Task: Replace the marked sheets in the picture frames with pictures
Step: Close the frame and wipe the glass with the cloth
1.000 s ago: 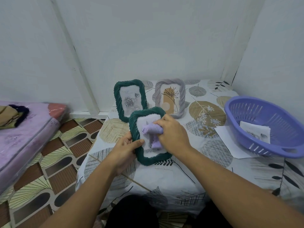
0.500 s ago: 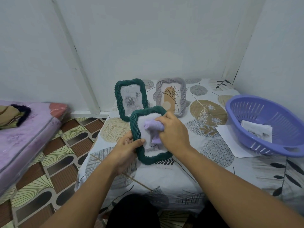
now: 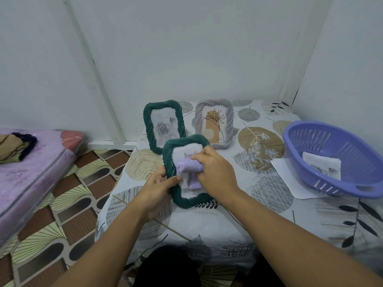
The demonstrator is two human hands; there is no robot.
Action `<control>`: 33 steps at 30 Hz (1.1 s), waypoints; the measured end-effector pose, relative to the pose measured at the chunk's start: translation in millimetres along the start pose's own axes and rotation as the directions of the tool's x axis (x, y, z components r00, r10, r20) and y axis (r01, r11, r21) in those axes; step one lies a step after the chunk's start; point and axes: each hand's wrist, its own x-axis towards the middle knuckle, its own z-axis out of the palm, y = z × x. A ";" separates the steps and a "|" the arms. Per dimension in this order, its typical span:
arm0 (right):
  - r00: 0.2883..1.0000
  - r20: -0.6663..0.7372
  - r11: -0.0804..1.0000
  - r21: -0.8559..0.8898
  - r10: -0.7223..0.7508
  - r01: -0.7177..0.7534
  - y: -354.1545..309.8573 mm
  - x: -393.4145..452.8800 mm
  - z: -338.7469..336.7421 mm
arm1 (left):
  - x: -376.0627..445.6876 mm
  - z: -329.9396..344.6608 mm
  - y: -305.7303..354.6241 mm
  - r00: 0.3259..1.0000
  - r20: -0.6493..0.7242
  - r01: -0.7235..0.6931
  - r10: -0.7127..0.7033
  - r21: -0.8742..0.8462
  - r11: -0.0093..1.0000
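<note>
My left hand (image 3: 158, 188) grips the left rim of a dark green rope-edged picture frame (image 3: 173, 191), held tilted above the table's middle. My right hand (image 3: 215, 174) holds a bunched lilac cloth (image 3: 187, 167) against the frame's glass; the picture under it is mostly hidden. Behind stand a second green frame (image 3: 162, 126) showing a grey rose picture and a grey frame (image 3: 214, 122) showing a tan arch with a line-drawn plant.
A lilac plastic basket (image 3: 335, 160) at the right holds printed sheets (image 3: 321, 167) and sits partly on a white sheet (image 3: 290, 179). The table (image 3: 259, 216) has a leaf-print cloth. A purple mattress (image 3: 35, 168) lies left, across patterned floor.
My right hand has slid the cloth a little down and left over the glass. The left hand keeps its grip on the frame.
</note>
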 end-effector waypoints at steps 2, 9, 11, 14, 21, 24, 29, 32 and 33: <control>0.996 -0.044 0.997 0.010 0.071 -0.071 4.4 4.2 -1.7 | -0.3 0.6 0.0 1.000 -0.006 -0.001 0.001 0.003 1.000; 1.000 0.008 1.000 -0.008 0.003 -0.003 1.1 -3.7 -0.7 | -0.7 1.9 1.1 1.000 0.003 -0.005 0.005 0.008 1.000; 0.997 -0.039 0.997 -0.011 0.072 -0.072 7.2 1.2 -3.8 | -1.1 2.2 1.3 1.000 -0.007 0.000 0.000 0.014 1.000; 0.996 -0.048 0.996 -0.022 0.080 -0.081 9.3 -0.4 -5.0 | -1.7 1.8 1.4 1.000 -0.013 0.005 -0.005 0.007 1.000; 0.995 -0.030 0.996 -0.002 0.091 -0.091 11.0 -5.6 -4.2 | -1.8 2.4 2.1 1.000 -0.012 0.011 -0.011 0.010 1.000; 0.995 -0.052 0.996 0.018 0.089 -0.088 7.9 -6.3 -0.3 | -1.3 2.1 0.5 1.000 -0.016 0.006 -0.006 0.007 1.000; 0.998 -0.006 0.998 -0.008 0.058 -0.058 9.9 -3.7 0.1 | 0.0 1.1 0.7 1.000 -0.013 0.011 -0.011 0.012 1.000; 0.993 -0.035 0.992 0.042 0.117 -0.115 14.2 1.4 -2.5 | -1.1 2.3 0.6 1.000 -0.023 0.008 -0.008 0.006 1.000; 0.990 -0.040 0.987 0.090 0.135 -0.131 15.4 2.4 -2.1 | -1.3 2.7 0.6 1.000 -0.027 0.007 -0.006 0.010 1.000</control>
